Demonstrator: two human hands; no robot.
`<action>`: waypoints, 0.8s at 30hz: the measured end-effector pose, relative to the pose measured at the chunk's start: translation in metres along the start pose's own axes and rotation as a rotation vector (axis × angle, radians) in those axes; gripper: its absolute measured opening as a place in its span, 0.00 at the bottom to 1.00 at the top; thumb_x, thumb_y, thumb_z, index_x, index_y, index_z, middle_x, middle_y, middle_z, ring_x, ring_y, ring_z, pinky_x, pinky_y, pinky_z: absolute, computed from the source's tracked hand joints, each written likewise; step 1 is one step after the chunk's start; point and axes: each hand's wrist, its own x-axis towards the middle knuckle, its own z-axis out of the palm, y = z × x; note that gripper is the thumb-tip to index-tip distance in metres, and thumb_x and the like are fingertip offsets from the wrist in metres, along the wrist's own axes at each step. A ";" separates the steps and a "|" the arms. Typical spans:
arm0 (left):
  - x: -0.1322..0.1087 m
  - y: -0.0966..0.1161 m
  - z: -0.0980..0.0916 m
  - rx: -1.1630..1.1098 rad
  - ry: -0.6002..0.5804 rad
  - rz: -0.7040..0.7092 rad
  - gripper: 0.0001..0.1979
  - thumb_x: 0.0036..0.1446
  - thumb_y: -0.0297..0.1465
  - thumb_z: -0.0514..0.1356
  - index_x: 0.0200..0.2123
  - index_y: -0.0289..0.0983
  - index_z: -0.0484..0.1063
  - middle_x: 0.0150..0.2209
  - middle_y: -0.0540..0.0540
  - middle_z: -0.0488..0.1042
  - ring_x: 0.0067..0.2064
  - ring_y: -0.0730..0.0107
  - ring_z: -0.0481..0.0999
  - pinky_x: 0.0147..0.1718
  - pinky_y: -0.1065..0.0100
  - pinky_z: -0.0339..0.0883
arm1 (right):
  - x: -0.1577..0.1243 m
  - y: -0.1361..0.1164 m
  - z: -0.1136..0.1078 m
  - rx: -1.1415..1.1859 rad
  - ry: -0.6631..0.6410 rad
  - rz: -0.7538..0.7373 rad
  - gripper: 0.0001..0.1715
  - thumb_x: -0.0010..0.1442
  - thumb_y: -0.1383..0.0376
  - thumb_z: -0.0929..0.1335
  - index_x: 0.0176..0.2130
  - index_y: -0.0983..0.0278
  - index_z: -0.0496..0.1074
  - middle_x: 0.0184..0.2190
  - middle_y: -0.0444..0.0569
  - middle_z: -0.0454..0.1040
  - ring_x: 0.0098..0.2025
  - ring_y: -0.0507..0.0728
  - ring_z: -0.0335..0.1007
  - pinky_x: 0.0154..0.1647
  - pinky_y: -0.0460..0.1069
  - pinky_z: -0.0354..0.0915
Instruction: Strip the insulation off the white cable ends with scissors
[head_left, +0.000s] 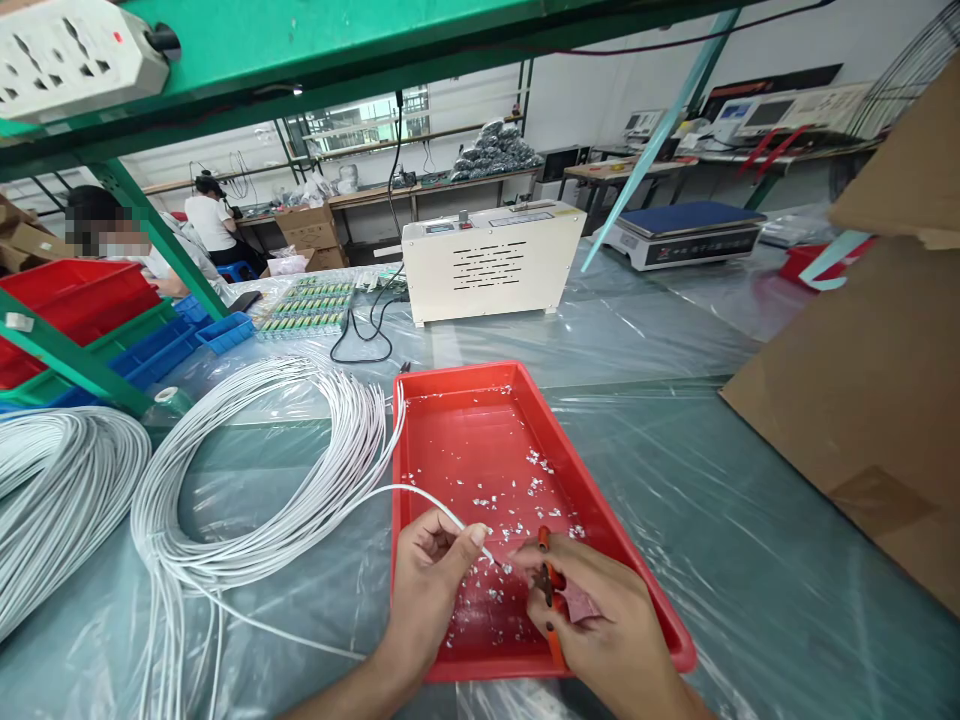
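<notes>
My left hand pinches the end of a thin white wire over a red tray. That wire runs left to a big coil of white wires on the plastic-covered table. My right hand grips a small orange-handled cutting tool, its tip close to the wire's end. Small white and silvery scraps lie scattered across the tray floor. Both hands hover above the tray's near end.
A second wire coil lies far left. A white machine box stands behind the tray, a scale to its right, cardboard at right. Red and blue bins sit at left; other people work beyond.
</notes>
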 end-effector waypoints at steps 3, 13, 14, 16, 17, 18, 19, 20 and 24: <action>-0.001 0.001 0.000 0.033 -0.020 0.013 0.15 0.51 0.36 0.60 0.20 0.35 0.60 0.18 0.55 0.59 0.22 0.79 0.57 0.23 0.75 0.52 | 0.000 0.001 0.000 -0.035 0.036 0.070 0.09 0.46 0.72 0.60 0.27 0.63 0.67 0.21 0.43 0.65 0.23 0.54 0.63 0.25 0.46 0.61; -0.003 0.003 -0.002 0.073 -0.037 0.046 0.13 0.52 0.36 0.59 0.22 0.35 0.63 0.19 0.53 0.66 0.22 0.77 0.65 0.25 0.75 0.58 | 0.002 -0.001 -0.001 0.310 -0.153 0.397 0.15 0.56 0.59 0.66 0.23 0.65 0.64 0.18 0.42 0.61 0.21 0.51 0.57 0.21 0.44 0.56; -0.003 0.003 -0.002 0.073 -0.040 0.049 0.12 0.53 0.35 0.58 0.23 0.35 0.63 0.19 0.53 0.67 0.23 0.76 0.67 0.25 0.74 0.59 | 0.003 -0.001 -0.001 0.413 -0.207 0.435 0.17 0.56 0.56 0.67 0.24 0.65 0.64 0.19 0.42 0.61 0.21 0.51 0.57 0.21 0.44 0.55; -0.003 0.005 -0.004 0.073 -0.042 0.064 0.11 0.54 0.35 0.57 0.24 0.35 0.63 0.19 0.52 0.69 0.23 0.75 0.70 0.26 0.74 0.61 | 0.003 -0.003 -0.002 0.639 -0.334 0.489 0.22 0.55 0.49 0.66 0.26 0.66 0.63 0.20 0.44 0.63 0.20 0.51 0.59 0.19 0.44 0.56; -0.003 0.005 -0.005 0.074 -0.042 0.076 0.11 0.54 0.35 0.57 0.24 0.35 0.63 0.19 0.52 0.69 0.23 0.75 0.70 0.26 0.74 0.61 | 0.002 -0.004 -0.003 0.738 -0.392 0.506 0.25 0.55 0.46 0.65 0.26 0.66 0.63 0.21 0.45 0.64 0.19 0.51 0.60 0.19 0.44 0.56; -0.003 0.006 -0.006 0.075 -0.044 0.089 0.11 0.55 0.35 0.56 0.24 0.35 0.62 0.19 0.53 0.69 0.22 0.76 0.70 0.26 0.74 0.61 | 0.001 -0.005 -0.003 0.812 -0.447 0.521 0.28 0.55 0.44 0.63 0.26 0.67 0.63 0.21 0.46 0.65 0.18 0.51 0.60 0.18 0.44 0.57; -0.003 0.007 -0.007 0.076 -0.047 0.103 0.11 0.55 0.34 0.56 0.24 0.35 0.62 0.19 0.53 0.68 0.22 0.76 0.69 0.26 0.74 0.61 | 0.000 -0.006 -0.003 0.860 -0.495 0.542 0.30 0.56 0.42 0.61 0.25 0.67 0.62 0.21 0.47 0.65 0.17 0.51 0.60 0.18 0.44 0.56; -0.002 0.007 -0.007 0.076 -0.051 0.117 0.11 0.55 0.34 0.56 0.24 0.35 0.62 0.19 0.53 0.68 0.22 0.77 0.69 0.25 0.75 0.60 | -0.001 -0.007 -0.003 0.879 -0.537 0.568 0.31 0.57 0.41 0.60 0.24 0.66 0.62 0.20 0.47 0.65 0.17 0.50 0.61 0.18 0.44 0.56; -0.003 0.010 -0.009 0.090 -0.064 0.159 0.10 0.56 0.34 0.55 0.25 0.36 0.62 0.19 0.54 0.67 0.22 0.77 0.68 0.25 0.75 0.60 | -0.007 -0.009 -0.004 0.805 -0.654 0.648 0.33 0.58 0.40 0.55 0.25 0.65 0.62 0.19 0.46 0.66 0.19 0.53 0.64 0.18 0.44 0.58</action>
